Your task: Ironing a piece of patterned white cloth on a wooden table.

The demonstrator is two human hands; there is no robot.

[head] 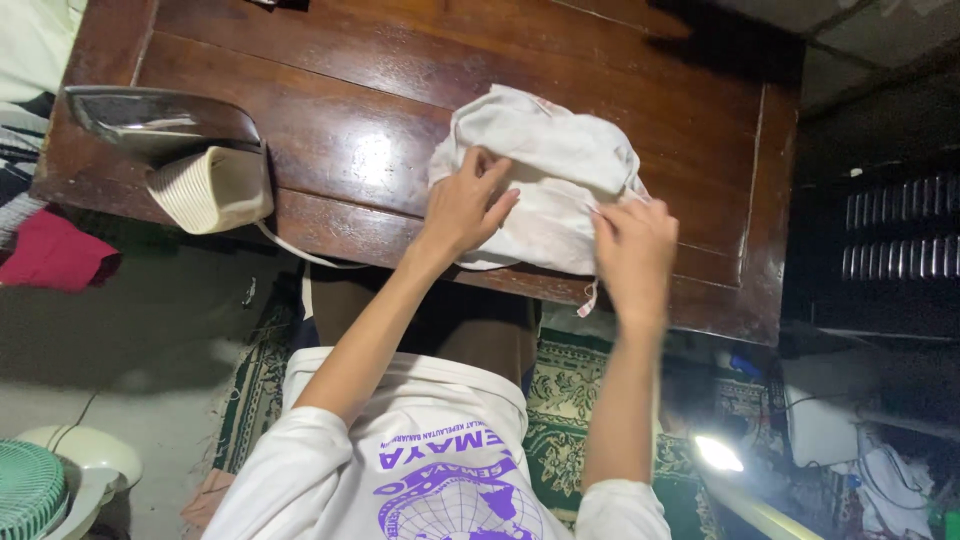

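A crumpled white cloth (545, 150) lies on a dark wooden table (340, 120), near its front edge. My left hand (465, 205) rests on the cloth's left side, its fingers curled over a fold. My right hand (635, 250) pinches the cloth's lower right edge, where a thin strap hangs over the table edge. Both forearms reach up from my white printed shirt (440, 470) at the bottom of the view.
An electric iron (165, 120) with a cream ribbed body (210, 188) stands at the table's left edge, its cord hanging down. A red cloth (55, 250) lies further left. On the floor are a green fan (30, 490), a patterned green rug (565, 420) and a bright lamp (718, 452).
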